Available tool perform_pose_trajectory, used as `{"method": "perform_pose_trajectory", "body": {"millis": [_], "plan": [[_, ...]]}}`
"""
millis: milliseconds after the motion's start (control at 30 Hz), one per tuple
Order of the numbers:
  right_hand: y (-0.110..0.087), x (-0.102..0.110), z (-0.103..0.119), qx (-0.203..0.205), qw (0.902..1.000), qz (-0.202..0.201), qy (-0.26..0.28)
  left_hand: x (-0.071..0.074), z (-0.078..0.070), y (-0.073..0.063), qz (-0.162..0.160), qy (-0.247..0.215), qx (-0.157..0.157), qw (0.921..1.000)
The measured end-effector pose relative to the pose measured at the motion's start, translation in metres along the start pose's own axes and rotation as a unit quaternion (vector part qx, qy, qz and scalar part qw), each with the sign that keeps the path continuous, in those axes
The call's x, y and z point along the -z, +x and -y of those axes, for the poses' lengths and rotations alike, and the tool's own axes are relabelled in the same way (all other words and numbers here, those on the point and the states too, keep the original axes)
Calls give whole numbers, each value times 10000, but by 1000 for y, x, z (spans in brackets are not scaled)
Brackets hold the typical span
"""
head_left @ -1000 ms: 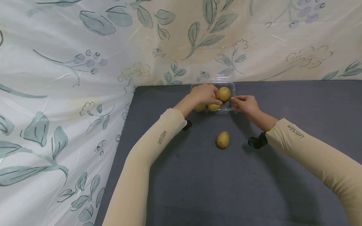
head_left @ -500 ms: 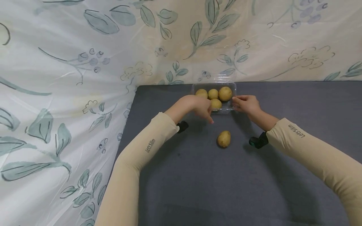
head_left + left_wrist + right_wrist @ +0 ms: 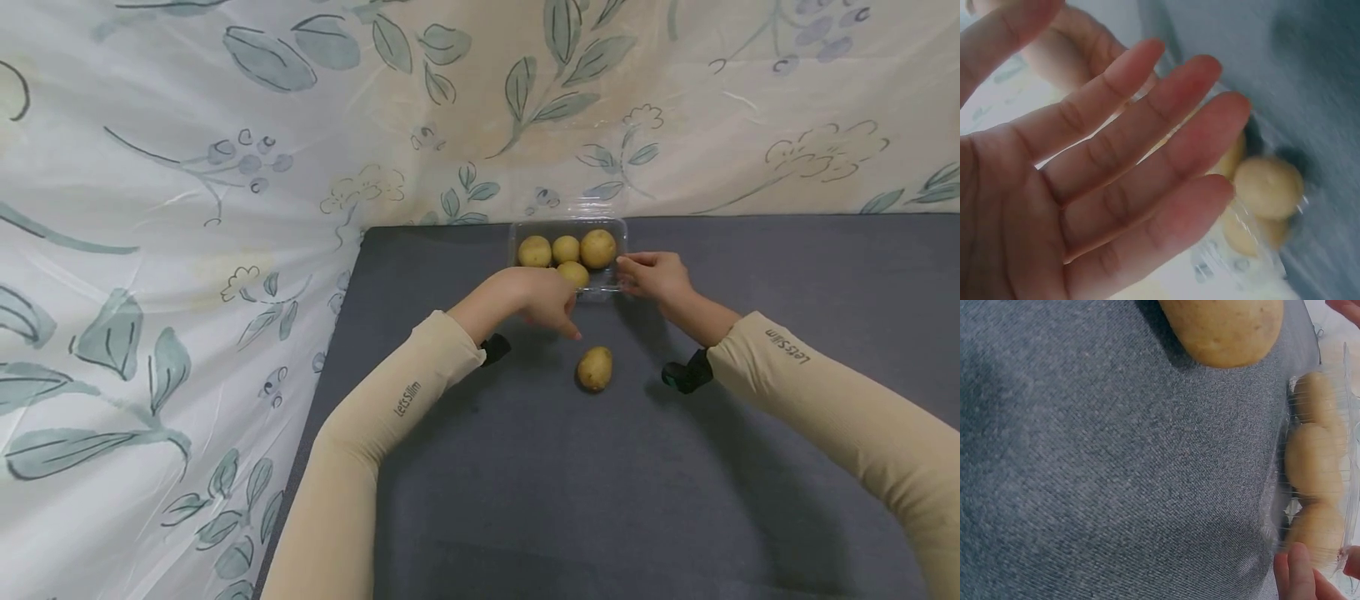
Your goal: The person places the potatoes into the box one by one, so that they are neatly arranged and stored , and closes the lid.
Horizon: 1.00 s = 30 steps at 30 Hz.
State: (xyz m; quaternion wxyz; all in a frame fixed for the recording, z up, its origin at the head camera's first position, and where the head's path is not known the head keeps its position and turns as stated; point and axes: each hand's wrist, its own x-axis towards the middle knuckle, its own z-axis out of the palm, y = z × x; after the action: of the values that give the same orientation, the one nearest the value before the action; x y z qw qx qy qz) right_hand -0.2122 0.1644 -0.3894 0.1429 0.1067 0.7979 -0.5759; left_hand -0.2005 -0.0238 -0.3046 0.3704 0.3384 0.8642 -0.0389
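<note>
A clear plastic container (image 3: 611,277) stands at the table's far edge with several potatoes (image 3: 597,249) inside. My right hand (image 3: 657,279) pinches its right side between thumb and fingers; the right wrist view shows those fingertips (image 3: 1299,562) at the container's wall. One loose potato (image 3: 595,369) lies on the table in front of the container. My left hand (image 3: 546,293) hovers between the container and that potato, apart from it and partly covering the container's front left. In the left wrist view its fingers (image 3: 1200,134) are straight and spread, with nothing held.
A dark grey cloth (image 3: 480,467) covers the table. Patterned sheets (image 3: 697,108) hang right behind its far edge and along its left side. The container's raised transparent lid (image 3: 592,202) appears faintly against the back sheet.
My left hand has come out of the container towards me, uncovering the potatoes inside, then moved slightly right towards the loose potato. My right hand stays on the container.
</note>
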Motion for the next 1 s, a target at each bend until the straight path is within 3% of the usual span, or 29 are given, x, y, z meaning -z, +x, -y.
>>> {"method": "perform_pose_trajectory", "body": {"millis": [400,733,1000], "plan": [[3,1,0,-14,10000,-4,-26,-4,-30,17,-716,387,-807,9934],[3,1,0,-13,10000,-43,25,-18,-44,23,-657,693,-620,9935],[1,0,0,-119,9999,-67,-59,-40,-49,32,-919,951,-279,9908]]}}
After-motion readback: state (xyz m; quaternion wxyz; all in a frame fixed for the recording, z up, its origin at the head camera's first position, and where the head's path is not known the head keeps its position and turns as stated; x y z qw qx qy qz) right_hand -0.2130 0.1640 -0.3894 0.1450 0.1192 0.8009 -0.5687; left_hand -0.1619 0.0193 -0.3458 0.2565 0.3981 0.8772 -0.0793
